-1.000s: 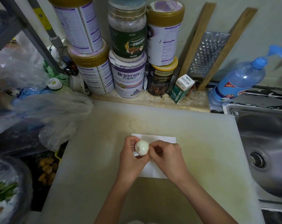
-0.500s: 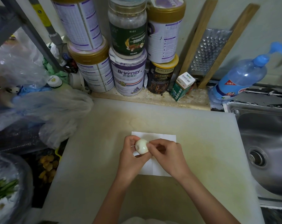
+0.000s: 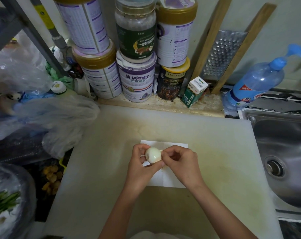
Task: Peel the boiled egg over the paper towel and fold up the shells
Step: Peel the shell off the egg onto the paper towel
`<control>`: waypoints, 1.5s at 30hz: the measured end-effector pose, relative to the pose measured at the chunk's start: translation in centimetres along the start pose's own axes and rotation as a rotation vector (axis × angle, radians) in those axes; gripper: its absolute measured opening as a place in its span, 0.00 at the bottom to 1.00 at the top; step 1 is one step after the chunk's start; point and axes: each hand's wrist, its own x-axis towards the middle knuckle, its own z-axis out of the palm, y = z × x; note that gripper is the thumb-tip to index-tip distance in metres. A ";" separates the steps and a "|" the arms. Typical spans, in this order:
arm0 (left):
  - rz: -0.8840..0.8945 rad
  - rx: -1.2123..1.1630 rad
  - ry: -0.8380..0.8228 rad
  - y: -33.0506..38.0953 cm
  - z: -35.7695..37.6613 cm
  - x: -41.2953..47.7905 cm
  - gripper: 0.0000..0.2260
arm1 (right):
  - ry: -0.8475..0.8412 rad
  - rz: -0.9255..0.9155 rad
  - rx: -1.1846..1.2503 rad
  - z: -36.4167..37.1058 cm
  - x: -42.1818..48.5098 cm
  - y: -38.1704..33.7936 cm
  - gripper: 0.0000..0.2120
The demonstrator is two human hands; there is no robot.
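Tins (image 3: 136,76), grater (image 3: 222,54) behind — hands (image 3: 163,163) cover paper towel (image 3: 170,146).

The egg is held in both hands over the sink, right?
Not the sink. The head view shows both hands, left hand and right hand, holding the egg over the paper towel on the board.

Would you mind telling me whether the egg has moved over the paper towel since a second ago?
No. The egg sits between both hands over the paper towel's upper left part, as before; the slight shift in frame is the camera's, not the egg's.
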 end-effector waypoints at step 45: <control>-0.273 -0.467 -0.116 -1.0 -0.8 0.0 0.23 | 0.011 -0.066 -0.285 0.1 0.7 2.3 0.09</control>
